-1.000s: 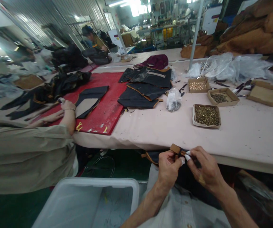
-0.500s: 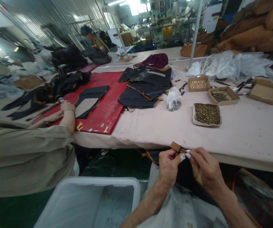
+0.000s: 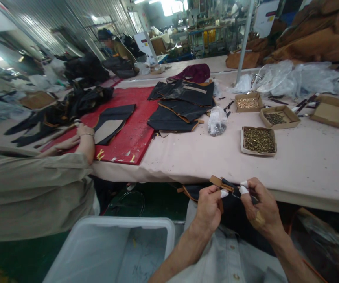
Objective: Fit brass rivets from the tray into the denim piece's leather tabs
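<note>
L hand (image 3: 209, 208) pinches the tan strap (image 3: 216, 181) by the near edge of the worktop (image 3: 184, 157); R hand (image 3: 260, 204) is just beside, its grip I can't tell. For good work, strap should be flat & steady, w/ fingertips close to its end.

Plenty of room ahead of the right hand (image 3: 262, 206): bare table (image 3: 308, 163) stretches off to the right, and a lane runs left, too, between the table's front edge and the clear bag (image 3: 217, 124). Straight ahead, though, the front box (image 3: 242, 142) blocks the way, the middle box (image 3: 289, 117) just behind it! Brown strips (image 3: 216, 181) crowd the gap to the left hand (image 3: 209, 208); far left, a co-worker's arm (image 3: 86, 147) bars the red board (image 3: 128, 143).
</note>
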The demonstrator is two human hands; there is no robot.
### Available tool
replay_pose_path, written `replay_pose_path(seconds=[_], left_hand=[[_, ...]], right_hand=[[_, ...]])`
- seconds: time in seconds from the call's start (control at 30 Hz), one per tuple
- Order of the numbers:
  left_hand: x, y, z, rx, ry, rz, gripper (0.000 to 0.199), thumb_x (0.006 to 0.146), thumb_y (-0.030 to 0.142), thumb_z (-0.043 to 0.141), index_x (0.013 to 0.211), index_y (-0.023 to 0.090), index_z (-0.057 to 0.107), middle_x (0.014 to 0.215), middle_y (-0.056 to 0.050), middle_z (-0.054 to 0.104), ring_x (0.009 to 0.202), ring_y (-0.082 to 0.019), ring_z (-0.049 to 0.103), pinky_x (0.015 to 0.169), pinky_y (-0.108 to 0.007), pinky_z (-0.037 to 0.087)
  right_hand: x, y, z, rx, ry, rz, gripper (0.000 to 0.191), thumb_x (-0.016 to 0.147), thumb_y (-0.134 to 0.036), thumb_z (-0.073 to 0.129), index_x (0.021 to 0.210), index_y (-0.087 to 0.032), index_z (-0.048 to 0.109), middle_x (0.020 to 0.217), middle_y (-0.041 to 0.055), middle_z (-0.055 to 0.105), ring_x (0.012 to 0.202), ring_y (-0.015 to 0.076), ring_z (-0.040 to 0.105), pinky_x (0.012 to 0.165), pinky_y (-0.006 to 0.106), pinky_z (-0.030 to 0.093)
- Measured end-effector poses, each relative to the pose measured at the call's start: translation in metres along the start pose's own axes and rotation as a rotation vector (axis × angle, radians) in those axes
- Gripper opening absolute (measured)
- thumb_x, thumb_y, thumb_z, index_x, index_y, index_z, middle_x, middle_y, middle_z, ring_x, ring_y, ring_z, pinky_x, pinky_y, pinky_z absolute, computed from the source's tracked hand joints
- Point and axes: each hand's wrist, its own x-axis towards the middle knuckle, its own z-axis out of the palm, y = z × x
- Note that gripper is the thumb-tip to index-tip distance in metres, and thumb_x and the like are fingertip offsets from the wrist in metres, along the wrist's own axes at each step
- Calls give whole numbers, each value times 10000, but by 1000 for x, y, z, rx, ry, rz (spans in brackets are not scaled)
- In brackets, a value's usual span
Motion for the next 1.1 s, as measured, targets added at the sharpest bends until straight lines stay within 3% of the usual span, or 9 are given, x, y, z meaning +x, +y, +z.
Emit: replay_pose_path(seconds=[0.17, 0.33, 0.57, 0.73, 1.1], left_hand=[[-1, 0, 0, -21, 15, 0, 269, 614, 142, 816, 880, 100, 799, 845, -95, 757, 796, -188, 680, 835, -297, 521], [-2, 0, 2, -7, 10, 37, 234, 603, 184, 886, 797, 100, 784, 822, -79, 734, 779, -156, 647, 792, -260, 501], [-2, -3, 7, 71, 135, 81, 351, 641, 383, 924, 699, 90, 739, 695, -36, 656, 651, -105, 553, 639, -233, 427], [-2, -4, 6, 101, 76, 112, 328, 581, 282, 940, 776, 78, 774, 760, -63, 702, 727, -132, 598, 710, -237, 453], [-5, -3, 8, 239, 27, 197, 217, 699, 261, 834, 817, 88, 782, 774, -63, 706, 726, -137, 571, 729, -253, 441]], right_hand=[[-8, 2, 5, -38, -43, -164, 118, 965, -154, 517, 1061, -210, 557, 872, 22, 522, 766, 184, 533, 693, 326, 445], [-11, 3, 7, -61, -32, -225, 166, 960, -123, 524, 1104, -204, 541, 893, 31, 516, 770, 186, 527, 688, 323, 445], [-10, -1, 11, -62, 3, -166, 84, 966, -149, 514, 1019, -212, 531, 848, 11, 492, 732, 181, 508, 679, 316, 432], [-15, 1, 13, -61, 41, -156, 66, 964, -154, 508, 1000, -206, 528, 843, 9, 490, 734, 178, 505, 688, 315, 426], [-10, -1, 9, -99, -37, -244, 158, 969, -108, 527, 1106, -183, 552, 934, 55, 546, 840, 192, 549, 737, 329, 461]])
